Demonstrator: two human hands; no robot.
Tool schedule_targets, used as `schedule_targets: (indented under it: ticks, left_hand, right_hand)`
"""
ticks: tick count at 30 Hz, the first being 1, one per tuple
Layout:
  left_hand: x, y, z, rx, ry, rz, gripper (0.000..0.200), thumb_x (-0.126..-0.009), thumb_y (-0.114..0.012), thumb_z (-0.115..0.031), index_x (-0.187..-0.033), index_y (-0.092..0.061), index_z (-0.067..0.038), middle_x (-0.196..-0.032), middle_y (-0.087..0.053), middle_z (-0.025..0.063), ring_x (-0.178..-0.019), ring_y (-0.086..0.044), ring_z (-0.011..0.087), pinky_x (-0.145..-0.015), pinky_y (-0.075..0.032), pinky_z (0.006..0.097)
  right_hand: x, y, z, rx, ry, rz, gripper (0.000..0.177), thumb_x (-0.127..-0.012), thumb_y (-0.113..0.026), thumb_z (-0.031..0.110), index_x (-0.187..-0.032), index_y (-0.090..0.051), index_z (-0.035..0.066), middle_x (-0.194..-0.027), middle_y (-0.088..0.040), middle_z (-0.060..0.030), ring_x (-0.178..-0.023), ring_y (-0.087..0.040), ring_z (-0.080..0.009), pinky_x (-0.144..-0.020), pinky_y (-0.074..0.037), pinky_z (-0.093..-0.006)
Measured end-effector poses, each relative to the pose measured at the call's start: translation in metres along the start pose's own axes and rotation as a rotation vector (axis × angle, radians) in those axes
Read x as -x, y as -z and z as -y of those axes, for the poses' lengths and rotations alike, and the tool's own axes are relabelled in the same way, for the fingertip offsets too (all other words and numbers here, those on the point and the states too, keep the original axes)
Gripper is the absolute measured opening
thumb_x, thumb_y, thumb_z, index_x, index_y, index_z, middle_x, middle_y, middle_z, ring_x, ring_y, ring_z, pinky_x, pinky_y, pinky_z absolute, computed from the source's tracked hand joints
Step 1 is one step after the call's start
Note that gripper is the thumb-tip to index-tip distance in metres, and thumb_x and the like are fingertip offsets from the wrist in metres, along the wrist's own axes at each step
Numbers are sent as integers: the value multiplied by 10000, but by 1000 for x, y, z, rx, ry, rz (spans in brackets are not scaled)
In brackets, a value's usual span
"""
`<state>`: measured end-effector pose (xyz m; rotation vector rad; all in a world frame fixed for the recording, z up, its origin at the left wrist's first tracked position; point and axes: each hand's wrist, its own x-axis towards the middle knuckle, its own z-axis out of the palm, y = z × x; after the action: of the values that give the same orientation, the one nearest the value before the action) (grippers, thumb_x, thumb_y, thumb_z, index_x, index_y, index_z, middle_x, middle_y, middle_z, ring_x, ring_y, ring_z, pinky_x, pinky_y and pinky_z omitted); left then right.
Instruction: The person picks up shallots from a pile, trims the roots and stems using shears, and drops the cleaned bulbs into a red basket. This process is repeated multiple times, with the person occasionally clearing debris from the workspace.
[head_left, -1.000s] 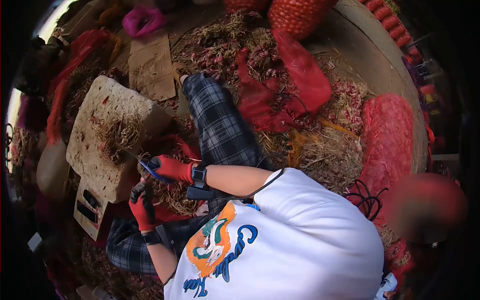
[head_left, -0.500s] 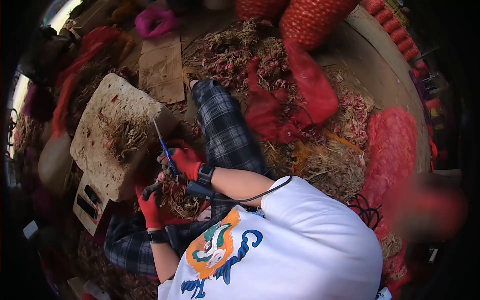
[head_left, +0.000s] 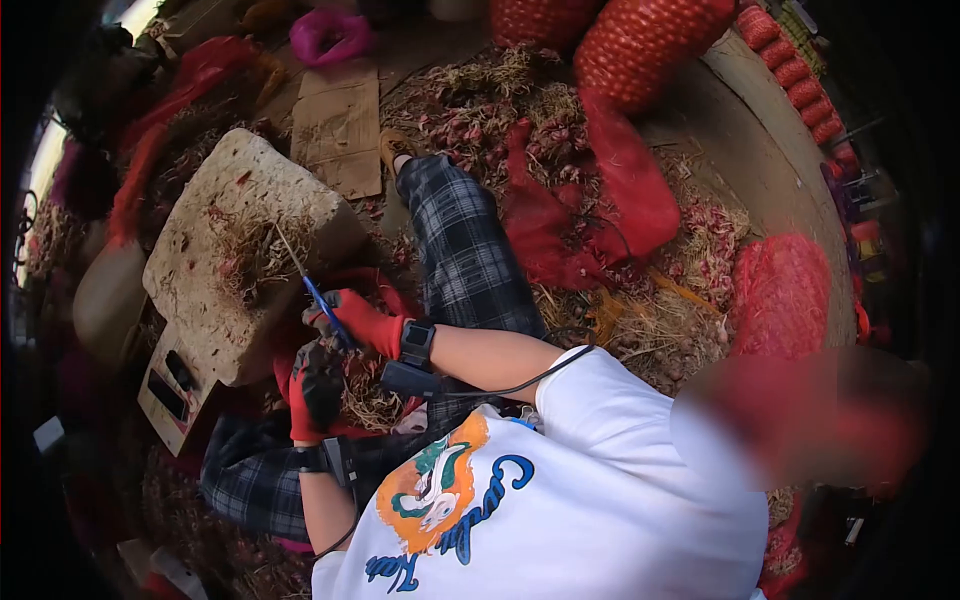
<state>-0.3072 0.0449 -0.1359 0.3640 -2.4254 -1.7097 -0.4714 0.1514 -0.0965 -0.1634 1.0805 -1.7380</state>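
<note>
My right hand (head_left: pixel 362 325), in a red glove with dark fingers, is closed around blue-handled scissors (head_left: pixel 318 295). Their long thin blades point up and left, over the pale block. Just below is my left hand (head_left: pixel 316 385), gloved the same way, with its fingers curled in; what lies inside them is hidden. Dried stalks with reddish bulbs, like shallots (head_left: pixel 372 395), lie in my lap beside the left hand. On the pale, rough block (head_left: pixel 185 270) in front of me rests a heap of dry trimmings (head_left: pixel 240 250).
A board with two dark devices (head_left: pixel 168 392) sits left of the block. Red mesh (head_left: pixel 640 200), loose bulbs and straw (head_left: pixel 650 330) lie to the right. Full red net sacks (head_left: pixel 650 50) stand at the back, near flat cardboard (head_left: pixel 338 130) and a pink bundle (head_left: pixel 330 38).
My left hand has moved up toward the right hand and turned, showing more of the glove's dark side. The scissors have tilted further left over the block. The view has shifted slightly.
</note>
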Motion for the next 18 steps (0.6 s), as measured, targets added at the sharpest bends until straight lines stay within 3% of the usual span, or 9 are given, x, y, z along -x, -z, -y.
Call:
schedule_targets:
  ticks: [1,2,3,5,8,10,13,16,18]
  left_hand:
    - [-3,-2,-7,-176,-102,1,309,-887,-489,-120,-1180,-480,-19,-900,-584,61,-765,-567,181,-688,-473,286]
    - [-2,-1,-17,554,191,126,313,-892,-492,-113,-1191,-456,-29,-884,-569,56,-726,-545,178,-658,-464,279]
    - [-3,-1,-35,1258,552,26,319,-896,-494,-105,-1202,-432,-39,-868,-554,51,-687,-524,175,-628,-454,272]
    - [-4,-6,-46,1029,389,56,141,-935,-439,-146,-1060,-473,-88,-892,-552,32,-680,-497,131,-575,-424,235]
    - [-11,-4,-53,61,147,-1,115,-906,-482,-159,-968,-504,-66,-841,-522,37,-689,-500,132,-591,-426,243]
    - [-11,3,-41,-95,45,-1,138,-822,-554,-75,-944,-515,-23,-819,-516,65,-695,-522,177,-626,-439,290]
    - [-8,14,-48,-435,-122,-128,187,-778,-564,-27,-958,-513,-33,-817,-514,71,-701,-527,190,-630,-441,294]
    - [-1,27,-23,-260,281,-27,192,-748,-574,-17,-923,-503,-45,-813,-522,88,-699,-533,231,-633,-444,324]
    - [-4,19,-27,-69,342,-150,149,-744,-570,-17,-850,-469,-44,-748,-497,86,-670,-516,241,-606,-430,343]
  right_hand:
    - [-4,3,6,46,-1,46,135,-802,-653,156,-836,-658,26,-663,-610,-26,-537,-540,-82,-482,-421,-241]
    - [-7,5,8,93,-2,90,143,-800,-656,158,-841,-658,21,-666,-611,-27,-544,-545,-87,-487,-424,-242]
    - [-10,7,7,179,63,120,154,-798,-656,153,-863,-660,13,-678,-615,-29,-551,-546,-85,-491,-428,-239]
    - [-15,8,3,262,111,137,149,-800,-653,150,-859,-661,13,-686,-617,-29,-557,-549,-86,-496,-432,-242]
    - [-12,9,26,198,114,128,147,-814,-644,151,-884,-646,22,-697,-610,-24,-554,-551,-77,-479,-429,-226]
    - [-17,25,58,204,111,123,184,-830,-645,177,-936,-626,27,-704,-596,-17,-532,-539,-70,-448,-420,-209]
    - [-22,73,139,119,207,-35,205,-826,-645,162,-947,-595,5,-643,-564,-13,-460,-518,-85,-421,-428,-207]
    - [-15,144,212,181,386,-285,196,-837,-617,149,-968,-591,6,-672,-591,-41,-490,-554,-109,-431,-444,-233]
    - [-29,237,232,243,381,-417,186,-865,-566,162,-982,-589,19,-708,-615,-51,-494,-556,-113,-444,-449,-248]
